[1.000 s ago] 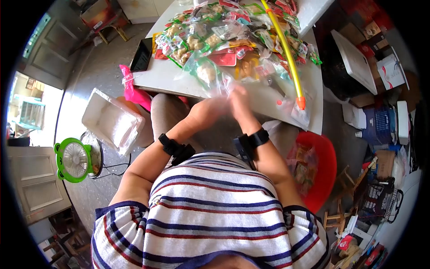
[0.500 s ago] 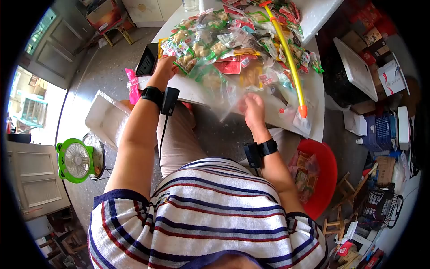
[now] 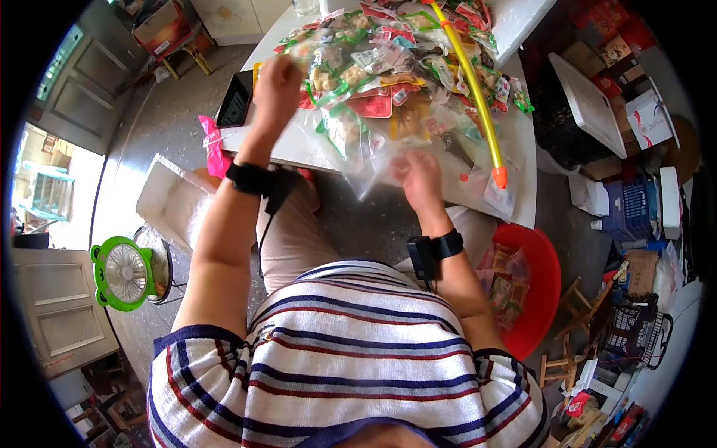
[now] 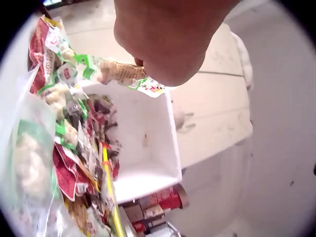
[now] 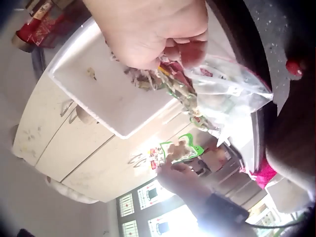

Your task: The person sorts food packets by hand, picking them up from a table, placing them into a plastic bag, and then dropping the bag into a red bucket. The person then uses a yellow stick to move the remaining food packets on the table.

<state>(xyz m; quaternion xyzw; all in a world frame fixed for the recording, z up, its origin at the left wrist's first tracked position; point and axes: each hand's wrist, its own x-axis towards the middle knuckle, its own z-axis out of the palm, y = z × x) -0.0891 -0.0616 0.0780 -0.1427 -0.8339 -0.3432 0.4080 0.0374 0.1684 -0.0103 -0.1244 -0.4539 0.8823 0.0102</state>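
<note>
My left hand [image 3: 278, 93] is raised over the left end of the pile and pinches a green-edged food packet [image 5: 181, 148]. In the left wrist view that packet [image 4: 118, 71] hangs from the fingertips, its print facing up. A large clear plastic bag [image 3: 360, 160] lies at the table's front edge with its loose end over the edge. Inside it is another green-edged packet with pale contents [image 4: 30, 160]. My right hand [image 3: 420, 179] holds the bag's right side with curled fingers; the bag [image 5: 232, 91] spreads out from beside them.
Several sealed packets [image 3: 373, 56] cover the white table [image 3: 299, 143]. A yellow tube with orange ends [image 3: 478, 89] lies across them. A black phone [image 3: 236, 98] is at the left edge. Below right stands a red tub [image 3: 541, 299] of packets; a white foam box [image 3: 168, 198] is at left.
My left hand left the bag, reached to the pile's left end, and now lifts a packet from there. My right hand moved slightly right and stays at the bag.
</note>
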